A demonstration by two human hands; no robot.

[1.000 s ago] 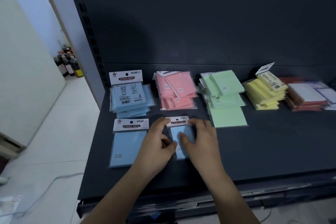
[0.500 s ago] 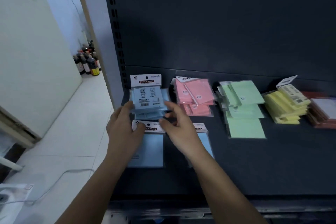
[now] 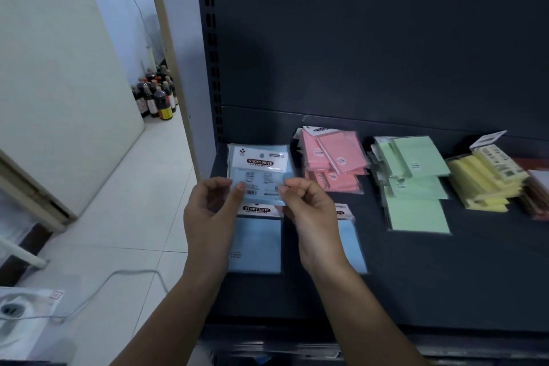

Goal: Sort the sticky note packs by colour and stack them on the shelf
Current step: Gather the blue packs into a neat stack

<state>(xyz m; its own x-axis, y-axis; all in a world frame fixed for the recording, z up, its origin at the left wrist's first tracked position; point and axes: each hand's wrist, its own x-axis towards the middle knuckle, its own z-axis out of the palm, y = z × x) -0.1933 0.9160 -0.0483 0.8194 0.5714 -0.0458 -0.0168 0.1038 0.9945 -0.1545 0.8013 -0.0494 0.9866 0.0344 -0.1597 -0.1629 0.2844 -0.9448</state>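
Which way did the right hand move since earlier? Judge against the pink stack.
Yes: the right hand moved left and back, now left of the pink stack.

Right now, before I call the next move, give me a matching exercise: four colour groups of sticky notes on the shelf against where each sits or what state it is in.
Things:
1. blue pack
2. pink stack
3. green stack
4. yellow stack

Places or states:
A. between the pink stack and the yellow stack
B. farthest right of the four
C. pinched by the left hand and right hand
D. between the blue pack and the green stack

Pairs: 1-C, 2-D, 3-A, 4-B
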